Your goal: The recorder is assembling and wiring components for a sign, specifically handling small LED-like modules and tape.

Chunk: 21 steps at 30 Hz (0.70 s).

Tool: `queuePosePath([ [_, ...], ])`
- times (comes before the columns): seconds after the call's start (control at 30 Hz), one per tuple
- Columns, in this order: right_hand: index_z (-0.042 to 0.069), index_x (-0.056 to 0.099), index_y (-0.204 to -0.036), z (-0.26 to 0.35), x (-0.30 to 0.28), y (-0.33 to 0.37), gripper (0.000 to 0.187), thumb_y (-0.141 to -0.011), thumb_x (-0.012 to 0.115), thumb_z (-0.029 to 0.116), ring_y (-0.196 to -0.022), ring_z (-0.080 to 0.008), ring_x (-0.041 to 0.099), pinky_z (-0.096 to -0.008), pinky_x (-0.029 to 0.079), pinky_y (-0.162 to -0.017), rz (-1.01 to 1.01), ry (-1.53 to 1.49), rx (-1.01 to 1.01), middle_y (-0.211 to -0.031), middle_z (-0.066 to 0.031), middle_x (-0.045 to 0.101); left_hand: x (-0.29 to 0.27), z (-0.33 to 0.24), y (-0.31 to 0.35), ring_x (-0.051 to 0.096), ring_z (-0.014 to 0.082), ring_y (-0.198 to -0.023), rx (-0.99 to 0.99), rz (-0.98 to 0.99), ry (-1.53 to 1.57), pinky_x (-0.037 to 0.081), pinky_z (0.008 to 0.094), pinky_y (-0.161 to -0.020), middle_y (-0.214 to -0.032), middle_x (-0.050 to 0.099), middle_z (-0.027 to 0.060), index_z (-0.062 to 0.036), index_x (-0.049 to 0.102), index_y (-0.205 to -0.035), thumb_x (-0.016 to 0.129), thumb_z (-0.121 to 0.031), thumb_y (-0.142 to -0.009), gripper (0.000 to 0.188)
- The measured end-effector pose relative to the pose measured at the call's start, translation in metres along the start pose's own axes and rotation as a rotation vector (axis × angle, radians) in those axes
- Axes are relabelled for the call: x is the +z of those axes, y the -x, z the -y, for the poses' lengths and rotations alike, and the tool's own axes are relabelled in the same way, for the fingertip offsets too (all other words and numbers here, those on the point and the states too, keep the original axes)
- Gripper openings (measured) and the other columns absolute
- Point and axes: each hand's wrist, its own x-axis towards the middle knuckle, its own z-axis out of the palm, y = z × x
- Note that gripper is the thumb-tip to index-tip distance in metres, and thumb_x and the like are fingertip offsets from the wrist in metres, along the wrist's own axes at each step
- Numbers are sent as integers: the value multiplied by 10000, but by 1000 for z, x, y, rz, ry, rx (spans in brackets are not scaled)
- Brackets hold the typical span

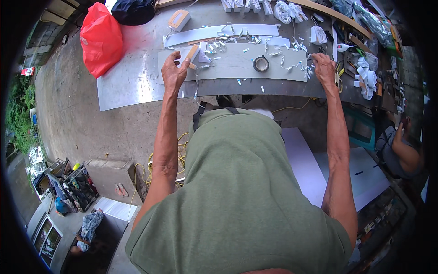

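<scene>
My left hand (174, 72) is closed on the near side of a small white box-shaped piece with a tan strip along one edge (193, 51). Thin white wire and small LED modules (205, 58) lie just beside that piece. My right hand (324, 68) is bent at the right end of the grey panel, fingertips pinched together; whatever sits between them is too small to name. Loose white LED modules on wires (299, 47) are scattered next to those fingertips. On the panel (232, 68) between my hands rests a roll of black tape (261, 63).
A red plastic bag (101, 41) and a dark cloth (133, 11) occupy the table's far left. Another tan-edged white piece (179, 20) stands farther back. Yellow-handled scissors (338, 82) and crumpled white scraps (366, 78) lie at right. Another person (401, 150) is at the right rim.
</scene>
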Motion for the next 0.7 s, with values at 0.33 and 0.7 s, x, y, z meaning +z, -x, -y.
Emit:
queuePosePath([
  [0.33, 22, 707, -1075, 144, 18, 15, 212, -874, 644, 40, -948, -317, 665, -402, 525, -856, -56, -698, 207, -1040, -134, 691, 5, 18, 8, 734, 233, -917, -119, 233, 104, 574, 354, -805, -1000, 754, 177, -12, 652, -1287, 797, -387, -841, 601],
  [0.7, 20, 723, -1067, 187, 28, 71, 199, -885, 666, 77, -854, -258, 690, -360, 548, -780, 44, -827, 345, -992, -126, 705, 5, -26, 36, 653, 280, -902, 288, 90, -106, 532, 370, -771, -1054, 672, 127, -35, 676, -1135, 805, -239, -815, 401],
])
